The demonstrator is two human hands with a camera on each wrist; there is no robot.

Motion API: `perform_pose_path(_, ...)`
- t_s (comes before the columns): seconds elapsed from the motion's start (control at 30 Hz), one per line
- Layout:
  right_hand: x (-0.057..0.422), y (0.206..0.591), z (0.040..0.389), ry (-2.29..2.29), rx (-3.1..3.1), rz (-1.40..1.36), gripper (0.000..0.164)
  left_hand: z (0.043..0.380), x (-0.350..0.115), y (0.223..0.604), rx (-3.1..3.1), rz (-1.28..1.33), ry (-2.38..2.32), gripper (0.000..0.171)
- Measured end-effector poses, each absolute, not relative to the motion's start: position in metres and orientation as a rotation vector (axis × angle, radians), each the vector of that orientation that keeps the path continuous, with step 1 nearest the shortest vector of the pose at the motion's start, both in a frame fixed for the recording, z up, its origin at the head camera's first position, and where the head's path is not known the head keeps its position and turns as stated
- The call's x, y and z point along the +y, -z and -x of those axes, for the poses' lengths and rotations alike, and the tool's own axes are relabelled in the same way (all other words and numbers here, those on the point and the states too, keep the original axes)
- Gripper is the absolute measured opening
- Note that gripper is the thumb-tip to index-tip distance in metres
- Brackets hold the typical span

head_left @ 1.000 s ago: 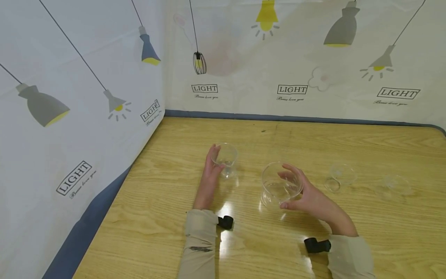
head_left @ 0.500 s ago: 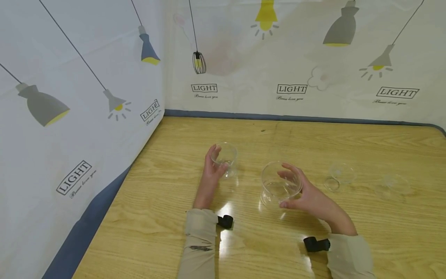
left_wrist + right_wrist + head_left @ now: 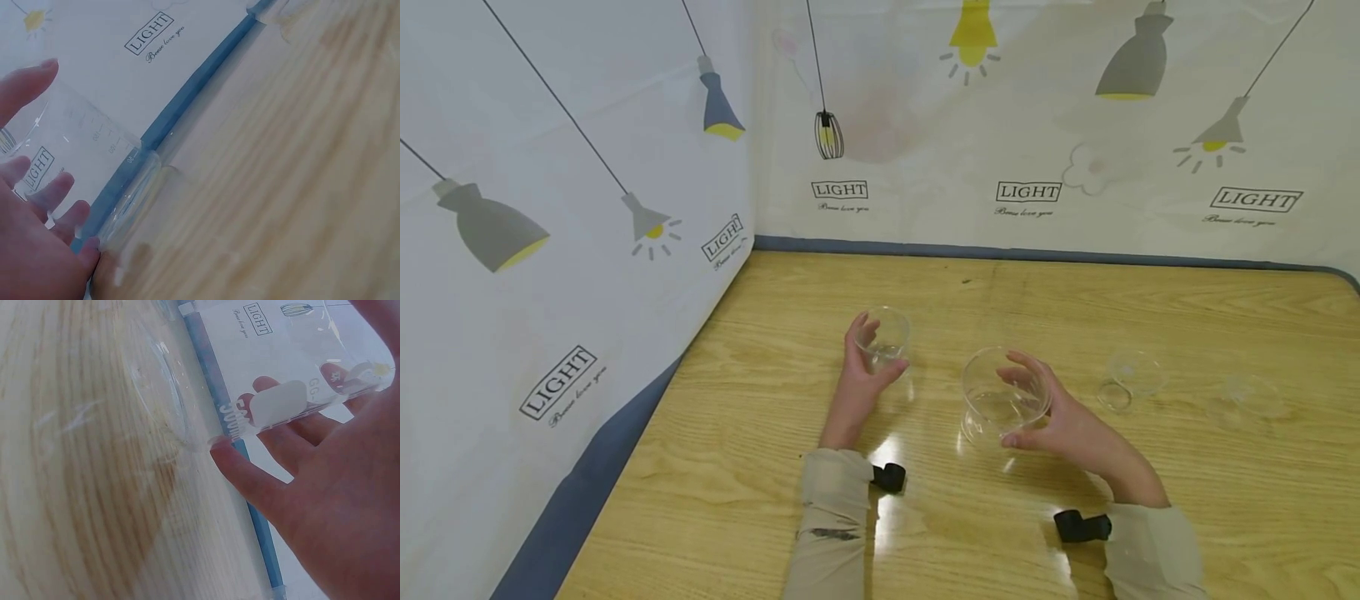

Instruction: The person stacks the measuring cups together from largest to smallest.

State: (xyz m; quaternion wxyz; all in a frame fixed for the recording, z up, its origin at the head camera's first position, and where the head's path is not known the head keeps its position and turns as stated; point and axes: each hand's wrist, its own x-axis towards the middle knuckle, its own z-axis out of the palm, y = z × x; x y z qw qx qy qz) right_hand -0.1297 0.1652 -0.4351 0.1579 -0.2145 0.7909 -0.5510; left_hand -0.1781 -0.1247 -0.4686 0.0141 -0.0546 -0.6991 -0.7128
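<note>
In the head view my left hand (image 3: 861, 379) curves round the smaller clear glass beaker (image 3: 883, 333), thumb stretched across the near side. Volume marks show on this beaker (image 3: 103, 134) in the left wrist view, where my thumb (image 3: 28, 90) rises by the glass and the other fingers lie along it. My right hand (image 3: 1063, 417) holds a larger clear beaker (image 3: 1003, 392) by its right side, thumb near and fingers behind. White print reading 500 ml marks the larger beaker (image 3: 250, 369) in the right wrist view, with fingers showing through the glass. Both beakers are upright.
Two faint clear glass vessels (image 3: 1138, 375) stand on the wooden table (image 3: 970, 533) to the right of my right hand. A printed backdrop (image 3: 925, 125) with lamp pictures closes off the back and left, edged by a blue strip (image 3: 1037, 252).
My left thumb has stretched to the right across the near side of the smaller beaker, and the hand has shifted slightly right. The right hand and larger beaker have stayed in place.
</note>
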Motion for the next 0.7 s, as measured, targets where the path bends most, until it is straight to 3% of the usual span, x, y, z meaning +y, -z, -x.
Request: perform_pose_path(0.7, 0.165, 0.4366, 0.1308, 1.579, 2.266, 0.593, 0.097, 0.1797, -0.1182, 0.4684, -2.305, 0.015, 2.043, 0.085)
